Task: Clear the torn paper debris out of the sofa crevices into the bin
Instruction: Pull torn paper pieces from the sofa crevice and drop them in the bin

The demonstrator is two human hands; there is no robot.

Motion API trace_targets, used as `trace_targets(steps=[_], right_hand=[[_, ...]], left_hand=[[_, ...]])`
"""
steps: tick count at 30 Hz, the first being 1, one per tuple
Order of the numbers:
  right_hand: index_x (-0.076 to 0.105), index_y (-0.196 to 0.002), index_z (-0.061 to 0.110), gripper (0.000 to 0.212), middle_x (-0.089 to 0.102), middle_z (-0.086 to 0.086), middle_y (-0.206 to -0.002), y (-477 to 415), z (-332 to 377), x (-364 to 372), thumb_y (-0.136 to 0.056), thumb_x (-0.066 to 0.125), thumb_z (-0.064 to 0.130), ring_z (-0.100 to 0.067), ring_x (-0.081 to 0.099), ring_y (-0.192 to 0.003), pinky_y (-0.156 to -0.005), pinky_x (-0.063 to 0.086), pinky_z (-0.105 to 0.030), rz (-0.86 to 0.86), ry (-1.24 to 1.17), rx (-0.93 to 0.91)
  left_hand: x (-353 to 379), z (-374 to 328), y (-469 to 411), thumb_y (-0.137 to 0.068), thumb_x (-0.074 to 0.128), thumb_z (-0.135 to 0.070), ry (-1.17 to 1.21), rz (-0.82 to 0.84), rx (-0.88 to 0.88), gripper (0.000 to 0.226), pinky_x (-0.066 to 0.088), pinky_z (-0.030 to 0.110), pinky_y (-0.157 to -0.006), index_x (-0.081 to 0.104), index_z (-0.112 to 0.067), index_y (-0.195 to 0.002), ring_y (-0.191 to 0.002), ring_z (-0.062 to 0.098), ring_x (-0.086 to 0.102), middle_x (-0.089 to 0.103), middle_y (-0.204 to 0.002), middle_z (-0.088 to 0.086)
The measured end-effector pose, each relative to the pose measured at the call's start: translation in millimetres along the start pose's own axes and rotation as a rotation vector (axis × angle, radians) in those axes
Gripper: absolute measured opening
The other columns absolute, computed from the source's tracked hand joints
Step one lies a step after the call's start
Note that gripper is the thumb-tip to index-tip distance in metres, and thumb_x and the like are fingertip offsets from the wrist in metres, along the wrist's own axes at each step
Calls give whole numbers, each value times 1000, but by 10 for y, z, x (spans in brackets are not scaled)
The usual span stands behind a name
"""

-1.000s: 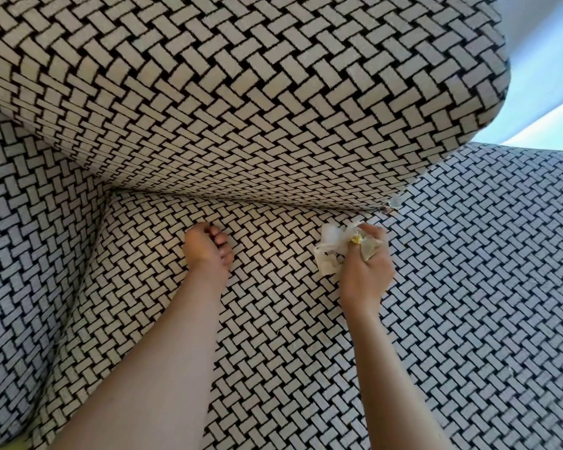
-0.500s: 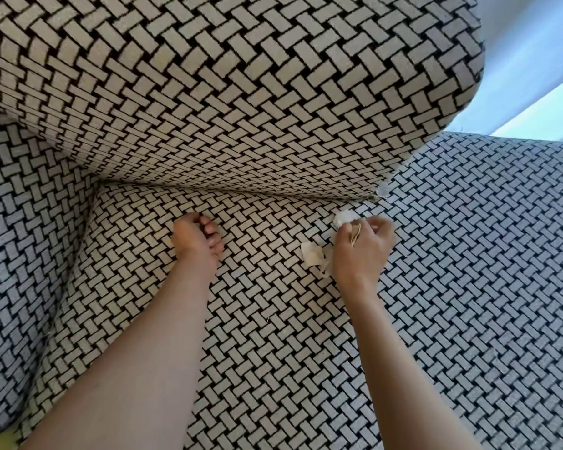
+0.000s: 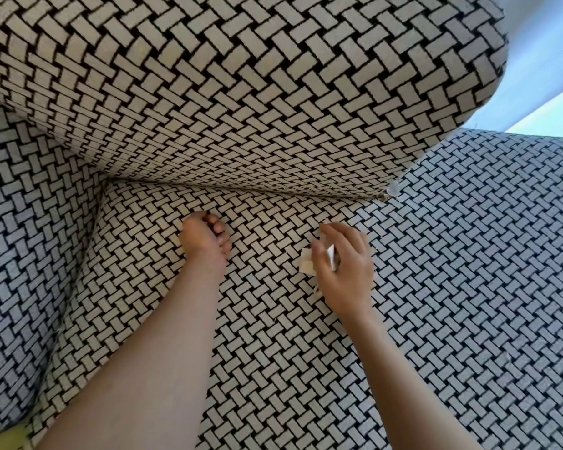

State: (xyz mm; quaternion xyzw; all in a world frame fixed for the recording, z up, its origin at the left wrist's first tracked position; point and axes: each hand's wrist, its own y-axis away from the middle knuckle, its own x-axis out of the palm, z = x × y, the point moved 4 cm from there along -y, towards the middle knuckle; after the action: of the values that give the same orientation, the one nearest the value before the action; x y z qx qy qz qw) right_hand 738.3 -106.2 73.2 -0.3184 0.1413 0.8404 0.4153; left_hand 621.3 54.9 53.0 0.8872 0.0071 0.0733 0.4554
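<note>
A pale blue-white wall (image 3: 540,43) fills the upper right corner of the view, plain and evenly lit. Beneath it lies a brighter, faintly bluish band (image 3: 554,121), and the two meet along a straight slanted line. In the lower left corner a small yellow-green patch (image 3: 0,441) shows, with too little in view to identify.
</note>
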Motion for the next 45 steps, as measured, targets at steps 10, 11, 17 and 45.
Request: trace_targets(steps=[10,11,17,45], right_hand=[[52,-112,15,45,61,-13,-109,221,26,144,-69,58,2,-22,40,-104,-84,47,-42,23,255,-336],[54,-110,12,47,61,-15,-104,233,41,133,-66,59,-3,-23,42,-100,-79,49,-41,15,252,-337],[63,-110,7,44,64,-9,-104,173,117,82,-69,71,-6,-23,61,-93,-80,54,-37,168,173,-122],[51,-85,11,14,49,1,-59,580,662,324,-94,47,20,-7,44,-48,-45,39,-18,304,-1102,951]], left_hand=[[2,-16,56,-94,30,-19,38,111,-42,37,9,14,-28,36,-20,-58,-25,5,21,36,-34,-10],[-15,-17,62,-94,30,-19,40,131,-43,37,10,14,-28,36,-20,-58,-25,5,21,37,-35,-10],[-89,38,136,-96,27,-18,65,230,-58,36,12,13,-30,36,-18,-61,-27,6,23,40,-38,-8],[-641,234,984,-97,31,-13,296,307,-236,29,33,13,-33,50,-9,-76,-41,8,41,48,-61,3]])
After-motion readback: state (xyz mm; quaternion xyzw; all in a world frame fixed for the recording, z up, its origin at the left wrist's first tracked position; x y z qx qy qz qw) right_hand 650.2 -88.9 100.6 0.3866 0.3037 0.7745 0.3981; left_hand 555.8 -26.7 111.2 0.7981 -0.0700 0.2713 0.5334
